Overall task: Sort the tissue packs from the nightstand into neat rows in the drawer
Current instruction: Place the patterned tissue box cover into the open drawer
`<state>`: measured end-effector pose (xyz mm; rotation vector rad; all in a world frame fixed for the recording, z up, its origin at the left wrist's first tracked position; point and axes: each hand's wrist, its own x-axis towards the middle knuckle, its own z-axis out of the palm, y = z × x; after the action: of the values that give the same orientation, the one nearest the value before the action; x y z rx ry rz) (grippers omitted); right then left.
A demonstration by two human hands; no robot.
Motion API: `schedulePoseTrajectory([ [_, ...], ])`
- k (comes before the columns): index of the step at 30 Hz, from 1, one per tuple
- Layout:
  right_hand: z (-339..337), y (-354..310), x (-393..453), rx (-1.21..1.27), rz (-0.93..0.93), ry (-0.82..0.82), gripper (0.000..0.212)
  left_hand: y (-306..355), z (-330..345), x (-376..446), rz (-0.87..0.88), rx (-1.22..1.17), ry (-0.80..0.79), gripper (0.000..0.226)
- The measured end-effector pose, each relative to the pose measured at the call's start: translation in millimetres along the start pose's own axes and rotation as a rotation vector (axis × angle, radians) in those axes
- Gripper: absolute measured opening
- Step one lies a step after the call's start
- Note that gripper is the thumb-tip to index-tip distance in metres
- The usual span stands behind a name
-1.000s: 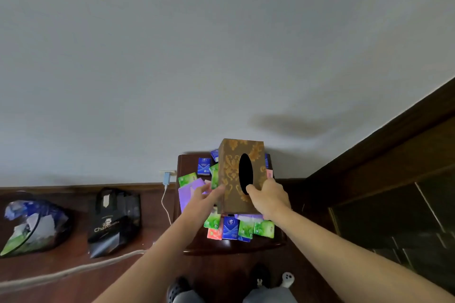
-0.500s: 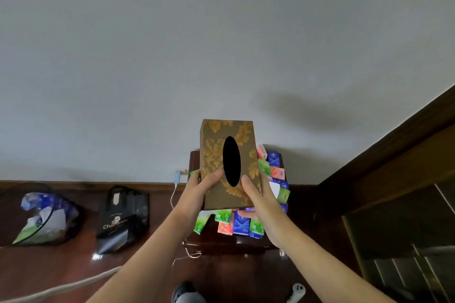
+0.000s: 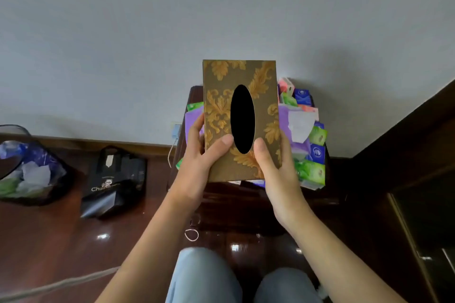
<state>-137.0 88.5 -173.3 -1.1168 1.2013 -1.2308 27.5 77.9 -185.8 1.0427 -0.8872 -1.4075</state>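
A brown tissue box [image 3: 221, 76] with gold leaf pattern and a black oval slot is held up in front of me. My left hand [image 3: 197, 162] grips its left lower edge and my right hand [image 3: 278, 170] grips its right lower edge, thumbs on the top face beside the slot. Behind and below it stands the dark wooden nightstand [image 3: 241, 202], covered with several small tissue packs [image 3: 310, 155] in green, blue, purple and pink. The box hides much of the nightstand top. The drawer front is dark and I cannot tell whether it is open.
A black shopping bag [image 3: 113, 179] and a bin [image 3: 27, 170] with a filled bag sit on the glossy wooden floor at left. A charger cable [image 3: 172, 150] hangs by the wall socket. Dark wooden furniture [image 3: 406, 167] rises at right. My knees [image 3: 204, 275] show below.
Both hands have lifted the tissue box off the nightstand and brought it up and closer to me. It now appears much larger and more packs show at the right.
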Motion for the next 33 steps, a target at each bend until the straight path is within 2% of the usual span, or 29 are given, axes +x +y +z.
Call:
schedulePoseTrajectory([
  [3, -9.8, 8.1, -31.2, -0.003, -0.061, -0.019, 0.035, -11.1, 6.0, -34.4, 0.022, 0.016, 0.012, 0.081],
  [9, -36.8, -5.9, -113.6, 0.01, -0.12, -0.046, 0.031, -2.4, 29.1, -125.2, 0.068, 0.099, 0.005, 0.094],
  [11, -40.5, -16.9, -138.5, -0.01, -0.129, -0.047, 0.029, 6.6, 34.7, -151.6, 0.075, 0.12, -0.01, 0.092],
  [14, -42.4, -33.1, -168.0, -0.012, -0.162, -0.052, 0.033, 22.7, 41.2, -184.2, 0.063, 0.132, -0.074, 0.078],
  [19, -53.1, -53.3, -197.9, -0.037, -0.204, -0.05, 0.046, 37.4, 58.0, -226.1, 0.013, 0.126, -0.088, 0.076],
  [23, -62.1, -59.4, -202.1, -0.058, -0.199, -0.036, 0.052, 35.8, 69.1, -237.9, 0.065, 0.118, -0.051, 0.081],
  [30, -80.3, -38.5, -176.2, 0.005, -0.098, -0.071, 0.086, 20.2, 76.2, -212.2, 0.117, 0.133, -0.003, 0.088],
  [33, -98.5, -10.2, -153.7, 0.047, -0.063, -0.048, 0.079, 6.8, 77.8, -187.8, 0.122, 0.143, 0.038, 0.086],
])
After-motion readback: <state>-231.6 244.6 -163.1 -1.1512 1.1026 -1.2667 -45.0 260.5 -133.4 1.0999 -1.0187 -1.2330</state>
